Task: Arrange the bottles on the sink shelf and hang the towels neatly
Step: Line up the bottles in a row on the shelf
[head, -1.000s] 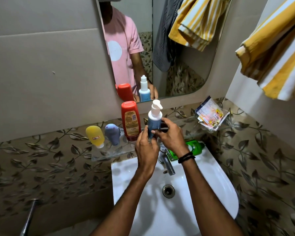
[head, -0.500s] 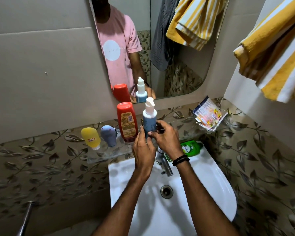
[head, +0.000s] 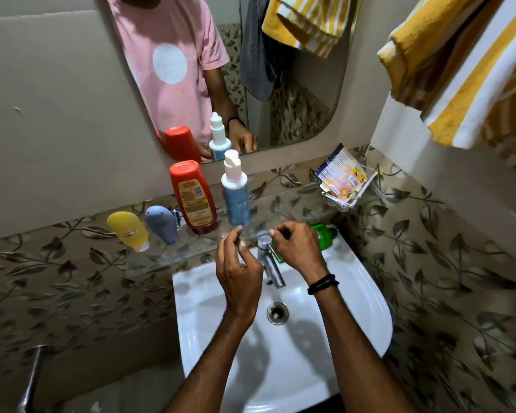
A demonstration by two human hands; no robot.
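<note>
On the glass shelf (head: 149, 265) above the sink stand a yellow bottle (head: 127, 231), a grey-blue bottle (head: 162, 224), a red bottle (head: 193, 197) and a blue pump bottle (head: 235, 193) with a white top. My left hand (head: 238, 271) and my right hand (head: 295, 245) hover just below the pump bottle, fingers loosely apart, holding nothing. A green bottle (head: 325, 235) lies on the sink's back rim, partly hidden behind my right hand. A yellow-and-white striped towel (head: 465, 67) hangs bunched at the upper right.
A white sink (head: 355, 308) with a chrome tap (head: 270, 263) lies under my hands. A small corner holder with a printed packet (head: 343, 178) sits on the right wall. The mirror (head: 310, 108) reflects a grey towel. A metal pipe (head: 30, 380) shows at lower left.
Both hands have let go of the blue pump bottle and drawn back toward me; the bottle now stands alone on the shelf next to the red one.
</note>
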